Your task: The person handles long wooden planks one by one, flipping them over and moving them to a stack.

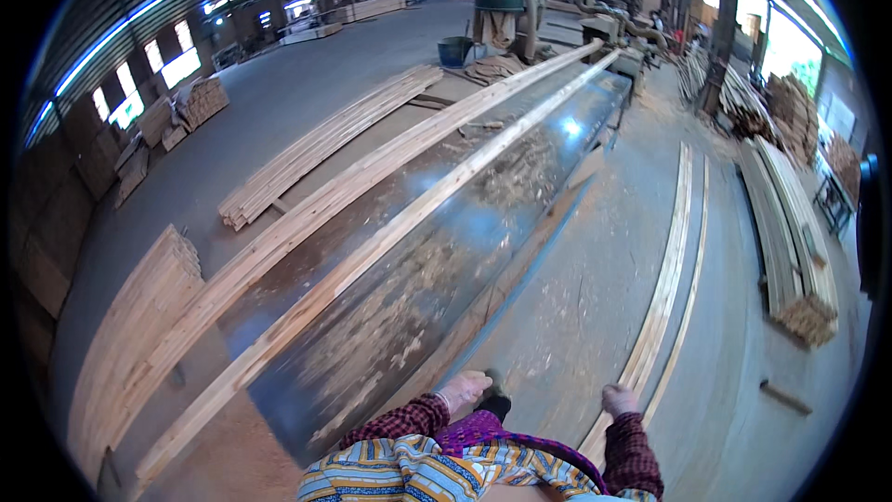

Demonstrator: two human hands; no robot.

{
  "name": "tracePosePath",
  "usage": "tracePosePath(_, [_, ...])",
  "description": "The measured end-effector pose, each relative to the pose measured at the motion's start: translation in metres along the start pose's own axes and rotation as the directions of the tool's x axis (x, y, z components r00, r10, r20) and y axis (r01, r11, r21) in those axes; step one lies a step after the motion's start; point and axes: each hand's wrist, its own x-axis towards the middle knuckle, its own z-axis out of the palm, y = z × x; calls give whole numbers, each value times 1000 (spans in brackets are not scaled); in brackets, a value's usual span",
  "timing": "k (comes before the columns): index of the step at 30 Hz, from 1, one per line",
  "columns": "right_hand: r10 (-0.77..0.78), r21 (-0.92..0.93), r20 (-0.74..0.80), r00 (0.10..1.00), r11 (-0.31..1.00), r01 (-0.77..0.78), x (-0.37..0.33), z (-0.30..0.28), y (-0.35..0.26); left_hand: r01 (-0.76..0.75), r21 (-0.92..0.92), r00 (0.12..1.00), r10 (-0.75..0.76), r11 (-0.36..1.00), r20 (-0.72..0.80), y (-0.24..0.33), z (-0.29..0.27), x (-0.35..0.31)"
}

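My left hand (464, 391) is at the near side of a long metal worktable (452, 221), fingers curled in, with nothing visible in them. Loosely closed too is my right hand (620, 400), in front of my body; it appears above a long pale wooden board (662, 302) on the floor, apart from it as far as I can tell. A narrow wooden strip (688, 316) lies beside that board. Across the worktable runs a long square wooden beam (381, 235), its near end sticking out past the table edge. Another row of joined boards (307, 220) lies along the far side.
Shavings and sawdust cover the worktable. A machine (609, 30) stands at its far end, near a dust collector (500, 14). Stacked boards lie left (330, 144) and right (790, 242). A short wood piece (786, 398) is on the floor at right. A post (721, 46) rises farther back.
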Motion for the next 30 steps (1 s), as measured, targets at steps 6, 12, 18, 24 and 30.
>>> tracePosePath(6, [-11, -316, 283, 959, 943, 104, 129, 64, -126, -120, -253, 993, 115, 960, -33, 145, 3, 152])
tracePosePath(12, [-128, -289, 345, 930, 928, 235, 270, 80, -276, -297, 221, 954, 301, 929, 17, 297, -19, 198])
tracePosePath(18, [-330, -367, 509, 795, 752, 547, 432, 135, -472, -334, 160, 871, 369, 929, -324, 304, -58, 232])
tracePosePath(24, [-543, -372, 616, 571, 439, 818, 578, 236, -651, -186, -188, 698, -5, 964, -716, 313, -52, 276])
tracePosePath(30, [-422, -307, 888, 182, -250, 918, 636, 325, -745, -471, -442, 503, -180, 763, -846, 300, -50, 336])
